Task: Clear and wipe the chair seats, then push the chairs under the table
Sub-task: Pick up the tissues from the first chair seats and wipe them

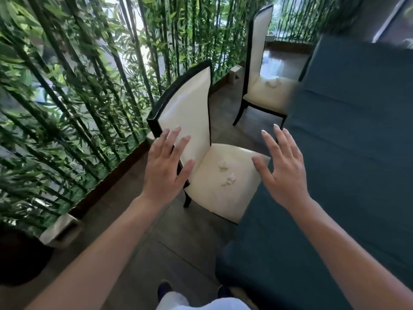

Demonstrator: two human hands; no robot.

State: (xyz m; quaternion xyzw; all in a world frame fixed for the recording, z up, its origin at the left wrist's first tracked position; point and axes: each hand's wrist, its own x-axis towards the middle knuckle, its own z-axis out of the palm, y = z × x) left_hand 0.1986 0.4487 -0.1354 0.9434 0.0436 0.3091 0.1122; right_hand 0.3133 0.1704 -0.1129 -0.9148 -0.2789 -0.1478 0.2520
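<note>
Both hands are hovering with fingers spread, holding nothing: left hand (166, 166) before the near chair (201, 139) back, right hand (282, 168) over the seat's right edge. Crumpled scraps (228, 177) are lying on that seat beside the blue-clothed table (348, 153). A far chair (261, 70) is carrying another scrap (274, 82).

Restaurant dining area: tableclothed table (348, 153), tall-backed chairs (190, 108), bamboo screen (78, 86).

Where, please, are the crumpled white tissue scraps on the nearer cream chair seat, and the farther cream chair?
Crumpled white tissue scraps (228, 176): head view, on the middle scrap.
Nearer cream chair seat (214, 198): head view, bare cushion.
Farther cream chair (260, 48): head view, on its backrest.
</note>
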